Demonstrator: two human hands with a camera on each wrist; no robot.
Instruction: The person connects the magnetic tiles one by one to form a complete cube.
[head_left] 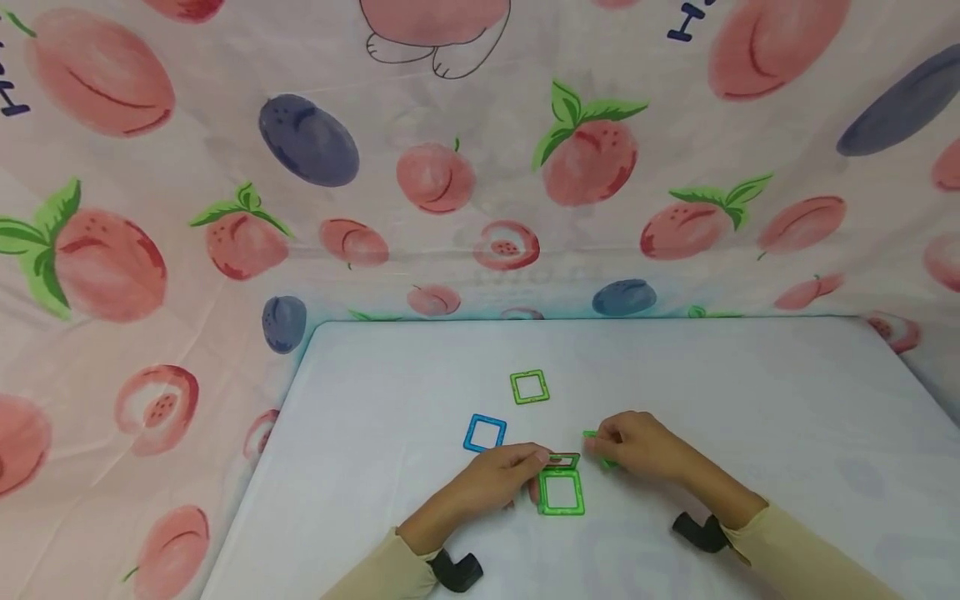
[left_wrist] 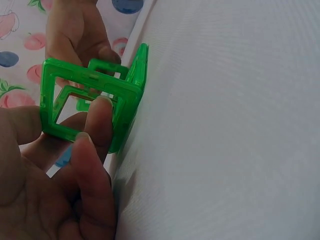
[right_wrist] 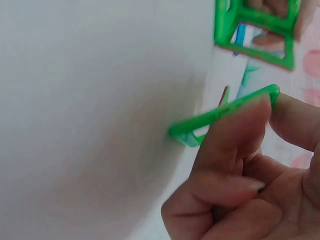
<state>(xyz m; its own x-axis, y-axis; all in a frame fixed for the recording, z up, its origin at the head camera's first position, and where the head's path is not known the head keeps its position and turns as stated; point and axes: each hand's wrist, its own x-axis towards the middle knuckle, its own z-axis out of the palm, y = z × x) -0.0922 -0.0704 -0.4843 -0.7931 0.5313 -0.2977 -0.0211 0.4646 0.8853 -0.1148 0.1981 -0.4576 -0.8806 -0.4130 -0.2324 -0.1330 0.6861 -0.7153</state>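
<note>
My left hand (head_left: 491, 482) grips a partly built shape of green square magnetic tiles (head_left: 562, 511). One open-centred tile lies toward me, and others stand at angles behind it. In the left wrist view, the thumb and fingers hold the tile frames (left_wrist: 92, 75) at their edges, with a fingertip at the opening. To the right, apart from the shape, my right hand (head_left: 641, 446) pinches a single green square magnetic tile (right_wrist: 225, 110) between thumb and fingers. That tile is tilted close over the table, and the fingers hide part of it.
A blue square magnetic tile (head_left: 484, 433) lies just beyond my left hand. Farther back lies another green square tile (head_left: 529, 387). Both are flat on the white table (head_left: 750, 375), which meets a fruit-print curtain (head_left: 450, 250) at its back and left edges.
</note>
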